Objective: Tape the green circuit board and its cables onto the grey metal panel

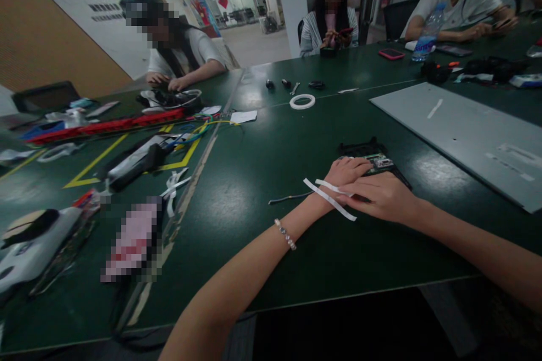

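Two white strips lie side by side by my left wrist, fanning apart toward the right. My right grip (387, 194) looks narrow, thumb and fingertips apparently pinching the right end of the shorter strip (328, 185). The longer strip (328, 198) slants across my left wrist; whether it sticks to the skin, I cannot tell. My left grip (349, 170) reaches over the near left part of a circuit board (381, 162); its fingertips are covered, so I cannot tell what it holds.

To handle the strip well, I judge it best to pinch only the very end, stretch it flat and lift it clear of its neighbour, since strips that look like tape could fold and cling together. My left fingers should steady the board by its edges, pressing lightly away from the parts. The thin wire (292, 198) trailing left from under my wrist needs slack, so that nothing tugs it.

The board sits on the dark green surface (254, 180), just beyond my knuckles. What shows is green, with pale, metallic-looking parts, edged in black; a black frame (359, 146) stands at its far side. My fingers hide its near part. The strips are narrow, plain white and slightly curved, with clean-looking ends.
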`<state>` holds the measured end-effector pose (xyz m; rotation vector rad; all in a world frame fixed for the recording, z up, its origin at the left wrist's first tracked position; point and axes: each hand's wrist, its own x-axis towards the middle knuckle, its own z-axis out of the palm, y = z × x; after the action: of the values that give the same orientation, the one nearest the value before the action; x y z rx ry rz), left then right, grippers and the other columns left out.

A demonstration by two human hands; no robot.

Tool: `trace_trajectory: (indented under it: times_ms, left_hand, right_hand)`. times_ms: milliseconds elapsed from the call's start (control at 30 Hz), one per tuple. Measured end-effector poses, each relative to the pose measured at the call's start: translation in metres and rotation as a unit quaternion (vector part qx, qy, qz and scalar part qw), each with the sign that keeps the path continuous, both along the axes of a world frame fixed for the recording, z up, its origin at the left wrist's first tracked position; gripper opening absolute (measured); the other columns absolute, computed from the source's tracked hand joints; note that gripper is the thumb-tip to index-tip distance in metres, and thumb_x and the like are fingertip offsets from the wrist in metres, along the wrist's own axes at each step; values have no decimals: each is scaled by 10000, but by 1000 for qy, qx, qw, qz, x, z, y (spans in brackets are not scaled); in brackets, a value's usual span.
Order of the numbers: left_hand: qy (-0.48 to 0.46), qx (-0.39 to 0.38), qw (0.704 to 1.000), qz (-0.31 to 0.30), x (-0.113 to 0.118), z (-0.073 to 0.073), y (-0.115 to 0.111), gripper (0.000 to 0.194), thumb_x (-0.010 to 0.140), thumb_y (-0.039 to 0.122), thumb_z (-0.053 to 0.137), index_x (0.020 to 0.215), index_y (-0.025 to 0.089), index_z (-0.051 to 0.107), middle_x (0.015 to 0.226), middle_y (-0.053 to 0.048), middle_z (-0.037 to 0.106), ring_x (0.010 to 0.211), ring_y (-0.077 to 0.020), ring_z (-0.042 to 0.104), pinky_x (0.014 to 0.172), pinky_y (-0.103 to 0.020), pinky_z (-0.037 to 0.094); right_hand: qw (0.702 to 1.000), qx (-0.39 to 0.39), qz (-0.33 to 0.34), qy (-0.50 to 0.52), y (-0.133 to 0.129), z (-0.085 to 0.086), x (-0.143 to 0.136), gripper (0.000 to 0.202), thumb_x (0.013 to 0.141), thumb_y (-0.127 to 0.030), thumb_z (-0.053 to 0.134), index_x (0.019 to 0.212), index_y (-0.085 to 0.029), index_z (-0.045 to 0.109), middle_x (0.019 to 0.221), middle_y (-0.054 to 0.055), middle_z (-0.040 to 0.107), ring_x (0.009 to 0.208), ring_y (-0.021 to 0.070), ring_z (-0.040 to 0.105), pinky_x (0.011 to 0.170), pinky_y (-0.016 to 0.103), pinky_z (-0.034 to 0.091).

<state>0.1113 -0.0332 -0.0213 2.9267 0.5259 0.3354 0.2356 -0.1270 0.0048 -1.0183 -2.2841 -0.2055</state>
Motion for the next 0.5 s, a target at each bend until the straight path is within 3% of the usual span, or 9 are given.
trace_trajectory:
  times_ms: [267,500]
  left_hand:
    - [0,-1,1000,5,-2,4,-3,352,937,261,416,1271,219,517,1382,-52,502,1221,-213,478,1026,-386,374]
    - [-19,-7,999,30,-2,1,-6,376,944,319,399,1300,268,507,1383,3,491,1223,-180,474,1044,-335,367]
  right_hand:
    - [998,-39,39,41,1,-2,-2,233,928,-289,507,891,-170,704,810,31,692,742,129,624,685,268,485]
    - [998,-11,28,48,1,-1,-4,246,912,-292,529,1030,-149,691,1023,104,656,929,175,614,784,320,533]
